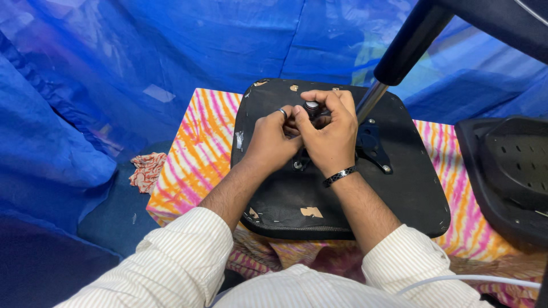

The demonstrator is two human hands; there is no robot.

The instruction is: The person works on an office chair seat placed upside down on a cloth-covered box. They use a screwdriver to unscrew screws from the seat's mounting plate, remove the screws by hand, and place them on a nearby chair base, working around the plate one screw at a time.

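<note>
On seat underside (342,194), both hands' grip (302,134) closed around knob (311,105).

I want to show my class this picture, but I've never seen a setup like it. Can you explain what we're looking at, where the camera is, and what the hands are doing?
There is no machine here. A camera worn on a person's head looks down at their own two bare hands. On a pink-and-orange striped cloth lies the black underside of a chair seat, turned upside down. Both hands meet at its middle: the left hand wears a ring, and the right hand, with a dark bracelet, closes its fingers around a small dark knob-like part. A shiny metal column rises beside them. Another black chair part lies at the right, a crumpled rag at the left, with blue sheeting behind.
</note>
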